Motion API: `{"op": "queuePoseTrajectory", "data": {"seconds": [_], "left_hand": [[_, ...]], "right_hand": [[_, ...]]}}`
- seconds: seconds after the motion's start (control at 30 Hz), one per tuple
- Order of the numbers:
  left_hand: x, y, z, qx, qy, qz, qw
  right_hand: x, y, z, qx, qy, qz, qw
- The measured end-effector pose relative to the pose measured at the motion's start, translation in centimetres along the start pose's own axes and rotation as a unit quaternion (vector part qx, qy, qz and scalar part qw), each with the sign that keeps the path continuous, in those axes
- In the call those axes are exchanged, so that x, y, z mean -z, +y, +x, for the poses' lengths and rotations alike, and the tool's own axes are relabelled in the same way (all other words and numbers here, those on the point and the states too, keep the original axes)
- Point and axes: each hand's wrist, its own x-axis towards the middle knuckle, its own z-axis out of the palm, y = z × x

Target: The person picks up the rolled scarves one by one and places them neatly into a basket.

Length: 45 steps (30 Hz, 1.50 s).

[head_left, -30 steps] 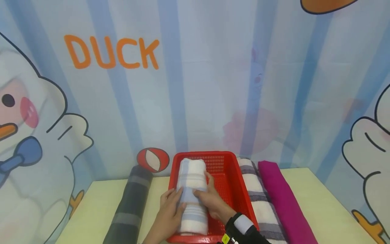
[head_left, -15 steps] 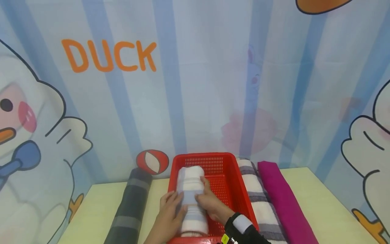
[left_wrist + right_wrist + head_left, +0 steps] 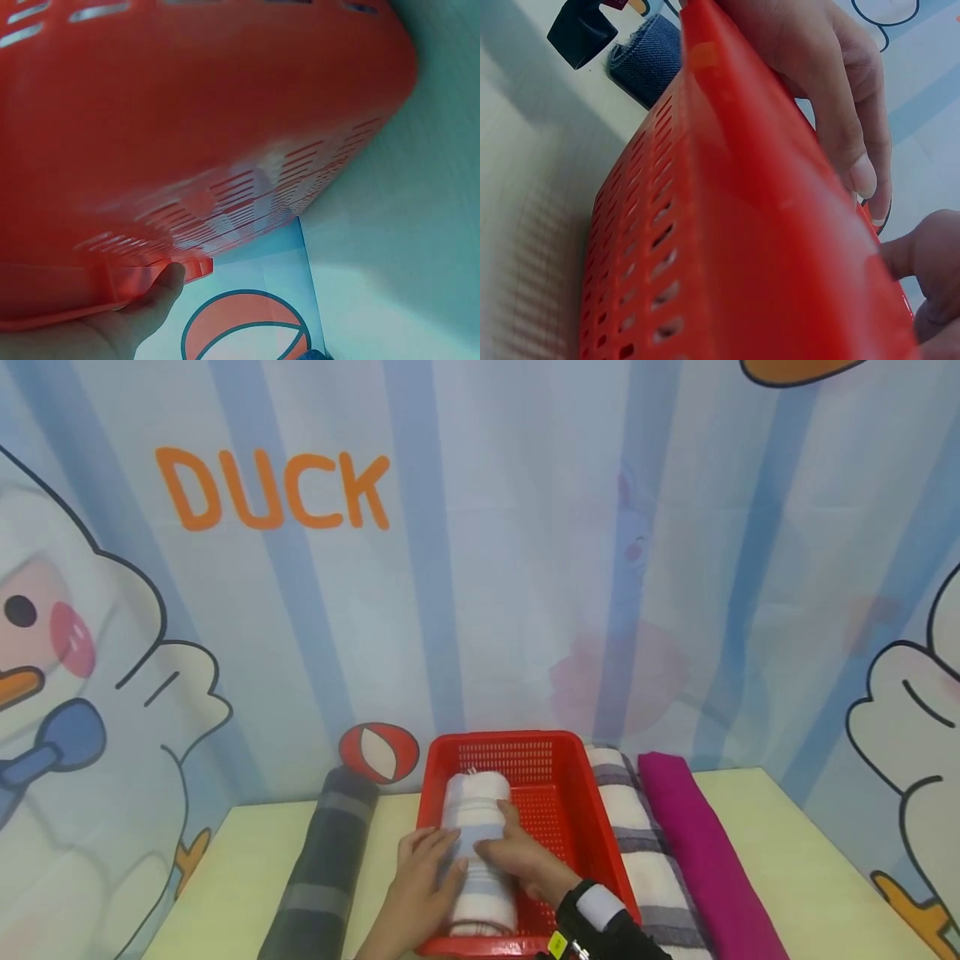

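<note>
A rolled towel (image 3: 482, 793), white with pale blue stripes, lies lengthwise in the left half of a red plastic basket (image 3: 551, 818). My left hand (image 3: 416, 889) grips its left side near the front, thumb over the top. From the right, my right hand (image 3: 525, 857) holds it, thumb on top and index finger along the side; its other fingers are hidden. In the left wrist view the basket wall (image 3: 150, 97) fills much of the picture, with part of a hand (image 3: 131, 322) beside the rim. The right wrist view has the slotted basket side (image 3: 757, 195) and two hands above it.
A dark grey striped roll (image 3: 318, 868) lies left of the basket on the pale yellow table (image 3: 251, 852). On the right are a white-and-grey striped roll (image 3: 637, 835) and a magenta roll (image 3: 705, 852). Behind hangs a duck-printed curtain (image 3: 510, 568).
The rolled towel has come lower in the basket and closer to its front, with both hands still holding it. The other rolls and the basket stay in place.
</note>
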Motion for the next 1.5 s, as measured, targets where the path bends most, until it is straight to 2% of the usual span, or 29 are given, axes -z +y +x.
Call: {"op": "queuePoseTrajectory", "data": {"seconds": [0.13,0.23,0.5,0.7,0.83,1.03,1.27,1.5], "left_hand": [[0.04,0.04,-0.07,0.006,-0.005,-0.001,1.0],[0.08,0.12,-0.07,0.008,-0.007,-0.004,0.9999],[0.15,0.19,-0.01,0.018,-0.013,-0.005,0.9997],[-0.11,-0.22,0.08,-0.002,0.008,-0.012,0.9999],[-0.21,-0.43,-0.03,-0.003,0.002,-0.011,0.9999],[-0.04,-0.32,0.01,-0.005,-0.005,-0.008,0.9999],[-0.27,-0.56,-0.19,-0.04,0.024,0.017,0.9988],[-0.28,-0.53,-0.04,-0.027,0.015,0.018,0.9994]], "right_hand": [[0.03,0.1,0.17,-0.028,-0.003,-0.013,1.0],[0.06,0.12,0.13,-0.034,-0.01,-0.017,0.999],[-0.04,0.05,-0.13,-0.025,-0.025,-0.037,0.999],[-0.1,0.03,-0.2,0.002,-0.03,-0.072,0.997],[-0.11,0.11,-0.28,0.008,-0.033,-0.08,0.996],[-0.16,0.13,-0.27,0.015,-0.011,-0.1,0.995],[-0.43,0.41,-0.12,0.002,0.031,-0.127,0.991],[-0.32,0.27,0.03,0.01,0.031,-0.133,0.991]]}}
